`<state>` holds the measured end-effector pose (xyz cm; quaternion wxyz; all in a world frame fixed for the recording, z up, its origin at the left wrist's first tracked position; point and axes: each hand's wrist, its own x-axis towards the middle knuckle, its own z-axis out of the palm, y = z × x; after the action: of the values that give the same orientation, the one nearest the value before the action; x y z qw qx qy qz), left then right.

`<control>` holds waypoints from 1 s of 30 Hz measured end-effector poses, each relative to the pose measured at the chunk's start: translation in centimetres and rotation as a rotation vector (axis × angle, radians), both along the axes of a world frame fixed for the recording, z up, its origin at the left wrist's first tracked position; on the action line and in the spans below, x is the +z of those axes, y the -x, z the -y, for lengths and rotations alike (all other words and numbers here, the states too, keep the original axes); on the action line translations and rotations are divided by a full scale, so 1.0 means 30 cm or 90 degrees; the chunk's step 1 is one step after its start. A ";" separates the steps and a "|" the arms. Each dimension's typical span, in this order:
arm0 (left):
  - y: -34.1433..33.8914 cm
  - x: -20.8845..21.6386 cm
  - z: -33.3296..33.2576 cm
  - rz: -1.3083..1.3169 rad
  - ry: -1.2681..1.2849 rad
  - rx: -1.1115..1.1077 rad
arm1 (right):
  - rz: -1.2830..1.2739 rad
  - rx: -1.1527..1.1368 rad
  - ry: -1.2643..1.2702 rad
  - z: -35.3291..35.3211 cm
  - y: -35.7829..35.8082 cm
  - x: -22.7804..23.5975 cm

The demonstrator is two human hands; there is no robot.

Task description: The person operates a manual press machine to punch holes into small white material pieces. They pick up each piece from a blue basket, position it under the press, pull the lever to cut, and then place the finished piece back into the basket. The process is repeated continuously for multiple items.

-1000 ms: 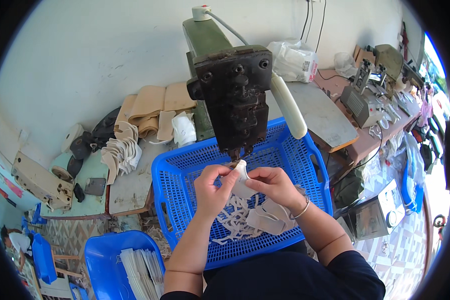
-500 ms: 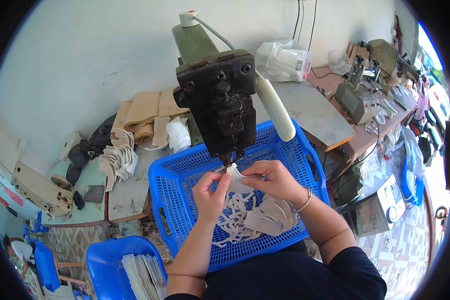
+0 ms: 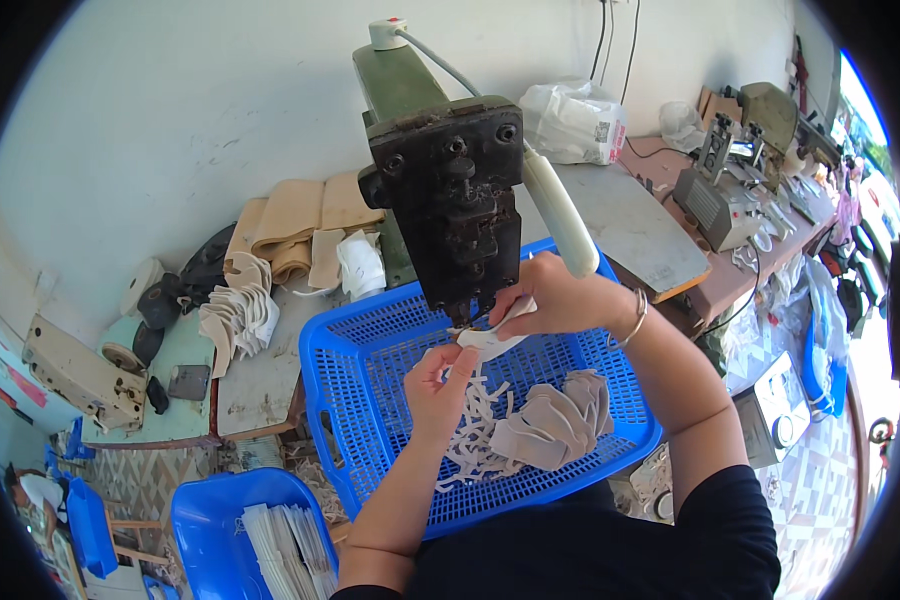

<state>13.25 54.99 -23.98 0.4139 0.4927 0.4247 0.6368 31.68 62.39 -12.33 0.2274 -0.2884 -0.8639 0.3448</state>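
Between my hands is a small curved off-white piece of shoe material (image 3: 490, 346), its edge at the lower tip of a black-and-green machine head (image 3: 448, 205). My left hand (image 3: 436, 388) pinches its left end between thumb and fingers. Higher up and to the right, my right hand (image 3: 562, 296) grips the other end, close beside the machine tip. Below both hands is a blue plastic basket (image 3: 317, 372). Inside it lie a tangle of thin pale trimmings (image 3: 473, 430) and a fanned pile of cut pieces (image 3: 550, 425). The machine tip partly hides the contact point.
A white lever (image 3: 562, 215) hangs right of the machine head. Stacked curved pieces (image 3: 242, 312) and beige sheets (image 3: 288, 222) lie on the left table. A blue bin (image 3: 205, 530) with pale strips stands lower left. Another machine (image 3: 712, 205) sits on the right bench.
My right hand has moved up and outward, turning the piece so it slants up to the right. My left hand has shifted slightly right and down. The view has shifted slightly.
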 end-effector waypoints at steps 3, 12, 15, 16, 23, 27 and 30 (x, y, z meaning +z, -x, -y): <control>-0.010 -0.011 0.000 0.022 0.006 -0.011 | 0.038 0.037 0.013 -0.044 0.011 0.020; -0.037 -0.007 0.000 0.045 0.006 -0.023 | 0.102 0.117 0.027 -0.128 0.020 0.018; -0.041 -0.006 -0.002 0.062 0.003 -0.024 | 0.113 0.108 0.007 -0.140 0.023 0.017; -0.042 -0.005 -0.002 0.067 0.003 -0.031 | 0.120 0.103 0.030 -0.143 0.024 0.017; -0.048 -0.005 -0.002 0.084 0.000 -0.036 | 0.135 0.126 0.079 -0.168 0.030 0.018; -0.051 -0.015 -0.002 0.075 -0.018 0.002 | 0.128 0.107 0.073 -0.177 0.041 0.000; -0.051 -0.039 0.005 0.026 -0.096 0.034 | 0.079 0.107 0.020 -0.175 0.029 -0.029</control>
<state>14.76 54.85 -25.16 0.3673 0.4980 0.3801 0.6875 30.80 67.64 -13.20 0.1395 -0.2394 -0.8920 0.3573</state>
